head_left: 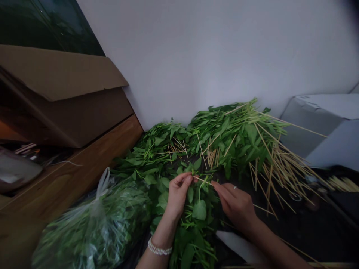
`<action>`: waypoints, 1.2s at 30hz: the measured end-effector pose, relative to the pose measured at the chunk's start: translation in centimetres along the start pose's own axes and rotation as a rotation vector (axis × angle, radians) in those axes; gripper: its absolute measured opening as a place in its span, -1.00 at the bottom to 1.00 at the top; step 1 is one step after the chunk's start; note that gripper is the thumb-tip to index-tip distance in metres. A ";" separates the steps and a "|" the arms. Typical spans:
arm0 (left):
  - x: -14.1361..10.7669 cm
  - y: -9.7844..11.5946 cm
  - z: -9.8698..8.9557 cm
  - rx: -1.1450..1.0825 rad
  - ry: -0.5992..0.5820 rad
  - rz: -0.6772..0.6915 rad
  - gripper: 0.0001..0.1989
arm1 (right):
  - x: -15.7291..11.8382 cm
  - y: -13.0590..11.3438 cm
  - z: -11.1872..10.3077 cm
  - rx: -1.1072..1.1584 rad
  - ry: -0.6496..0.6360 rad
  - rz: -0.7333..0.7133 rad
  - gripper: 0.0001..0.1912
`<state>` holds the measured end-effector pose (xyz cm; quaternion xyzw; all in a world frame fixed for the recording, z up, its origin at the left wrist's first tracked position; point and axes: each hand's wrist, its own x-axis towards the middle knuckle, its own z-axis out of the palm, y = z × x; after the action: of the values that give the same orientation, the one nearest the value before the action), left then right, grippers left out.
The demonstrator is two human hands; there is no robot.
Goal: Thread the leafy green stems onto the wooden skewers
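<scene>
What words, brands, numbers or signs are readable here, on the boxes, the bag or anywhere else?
None that I can read.
Cardboard box: no lettering shows.
Bag: no lettering shows.
Stick between the hands: no lettering shows.
White box: small dark marks along its top edge, too blurred to tell whether they are print.

Exposure: dim, cool | Plain white wall (196,56): brightest, softly graded | Clear plastic bag (108,228): glints | Matte black work surface (308,233): deep shadow | Fresh green leafy stems (199,210): slightly soft | Edges: wide-angle stretch; top-right corner darkened
</scene>
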<state>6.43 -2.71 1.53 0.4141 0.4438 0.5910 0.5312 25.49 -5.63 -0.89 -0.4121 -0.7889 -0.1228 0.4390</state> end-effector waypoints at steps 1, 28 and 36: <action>0.0 0.0 0.0 0.008 0.003 0.008 -0.71 | 0.0 0.0 0.0 0.001 0.003 0.004 -0.71; 0.4 0.2 -0.5 0.074 0.014 0.042 -0.81 | 0.0 -0.2 0.1 0.011 0.005 0.008 -0.71; 0.4 0.2 -0.5 0.098 0.026 0.031 -0.81 | 0.1 -0.3 0.1 0.000 0.022 -0.004 -0.72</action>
<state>5.91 -2.39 1.61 0.4389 0.4725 0.5822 0.4952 25.17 -5.73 -0.85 -0.4092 -0.7849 -0.1280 0.4474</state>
